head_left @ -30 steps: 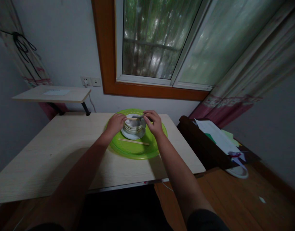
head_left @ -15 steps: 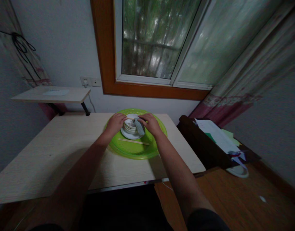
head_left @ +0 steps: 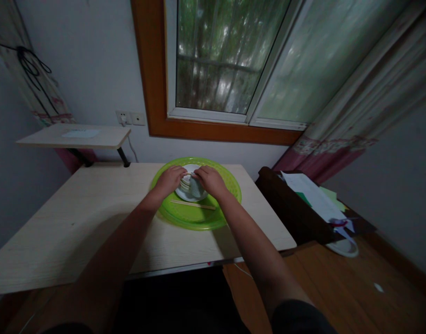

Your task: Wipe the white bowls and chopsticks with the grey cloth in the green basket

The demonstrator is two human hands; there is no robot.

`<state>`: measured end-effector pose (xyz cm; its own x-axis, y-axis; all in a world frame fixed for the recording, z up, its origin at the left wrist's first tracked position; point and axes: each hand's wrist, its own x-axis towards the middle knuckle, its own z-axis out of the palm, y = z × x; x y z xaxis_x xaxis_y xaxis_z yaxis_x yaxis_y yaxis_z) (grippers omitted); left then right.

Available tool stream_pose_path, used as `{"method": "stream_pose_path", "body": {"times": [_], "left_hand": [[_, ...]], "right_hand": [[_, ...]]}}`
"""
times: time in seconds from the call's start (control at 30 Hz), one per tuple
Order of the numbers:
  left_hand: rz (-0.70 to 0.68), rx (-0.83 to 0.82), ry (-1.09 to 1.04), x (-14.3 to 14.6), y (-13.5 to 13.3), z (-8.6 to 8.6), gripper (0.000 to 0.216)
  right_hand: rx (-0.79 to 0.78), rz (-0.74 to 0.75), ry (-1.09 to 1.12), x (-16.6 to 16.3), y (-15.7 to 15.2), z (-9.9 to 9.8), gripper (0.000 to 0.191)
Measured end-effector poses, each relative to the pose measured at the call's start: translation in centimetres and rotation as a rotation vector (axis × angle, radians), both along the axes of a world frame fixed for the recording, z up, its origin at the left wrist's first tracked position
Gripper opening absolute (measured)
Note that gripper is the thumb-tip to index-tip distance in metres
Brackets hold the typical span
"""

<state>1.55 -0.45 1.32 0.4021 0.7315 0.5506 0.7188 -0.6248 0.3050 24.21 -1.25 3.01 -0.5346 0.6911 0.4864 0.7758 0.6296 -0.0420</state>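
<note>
Left hand pinches a chopstick in its fingers, probably just to steady it; right hand has fingers bunched on a grey cloth over stacked bowls.

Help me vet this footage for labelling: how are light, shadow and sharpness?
Head view: dim overall, bright patches in the window; head view: soft shadow on the table beside the left forearm; head view: stretched towards the edges; head view: cloth at the right hand small and murky.
</note>
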Motion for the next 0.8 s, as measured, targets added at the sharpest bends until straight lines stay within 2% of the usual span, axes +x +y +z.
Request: {"method": "stream_pose_path", "body": {"times": [0.2,0.33,0.53,0.8], "left_hand": [[0.252,0.084,-0.041,-0.8,0.1,0.3,0.027],[0.297,0.076,-0.046,-1.3,0.3,0.1,0.029],[0.216,0.054,-0.008,-1.2,0.2,0.3,0.03],[0.05,0.034,0.037,-0.3,-0.3,0.5,0.026]], "right_hand": [[0.049,-0.249,0.005,1.6,0.5,0.3,0.023],[0.048,-0.34,0.028,2.7,0.8,0.3,0.024],[0.052,-0.279,0.005,2.7,0.9,0.1,0.023],[0.048,-0.095,-0.05,1.1,0.4,-0.1,0.022]]}}
